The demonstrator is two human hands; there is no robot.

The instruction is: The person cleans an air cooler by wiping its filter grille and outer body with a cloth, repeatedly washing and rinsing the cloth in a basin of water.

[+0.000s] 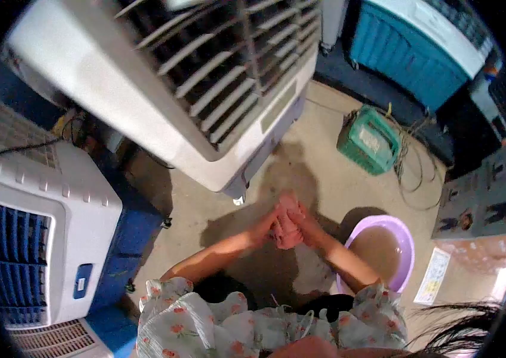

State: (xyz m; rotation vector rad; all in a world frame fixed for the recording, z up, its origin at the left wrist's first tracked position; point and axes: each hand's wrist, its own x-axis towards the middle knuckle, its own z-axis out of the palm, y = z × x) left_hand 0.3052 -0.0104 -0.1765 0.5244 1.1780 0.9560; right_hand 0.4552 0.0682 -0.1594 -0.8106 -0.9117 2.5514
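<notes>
Bare, pale floor (324,131), air coolers on several sides, a dark shadow falling under your arms. Going left to right:

- White-and-blue cooler (80,203), well to the left of your fingers. It stands beside the working spot rather than in it, which probably leaves your left elbow room.
- Large white cooler (211,101) with slatted louvres, ahead of your fingers and leaning across to the left of them. Its lower corner comes near the left hand without touching.
- Left fingers (268,224), curled in on the left side of a bunched red cloth (288,237). You have it midway between both hands, in front of your body and off the floor.
- Right fingers (300,218), closed on it from the other side. Pressing from two sides likely keeps so soft a bundle compact; the exact finger overlap is too blurred to tell.
- Green case (369,140) with a handle, ahead and right of your fingers, loose cable (415,173) coiled just beyond it.
- Purple basin (407,247) of murky liquid, right of your fingers, partly behind your right forearm; set there, I'd judge, for a short reach.
- Teal cooler (408,56), far ahead and right.
- Printed carton (480,206), farthest right of your fingers.
</notes>
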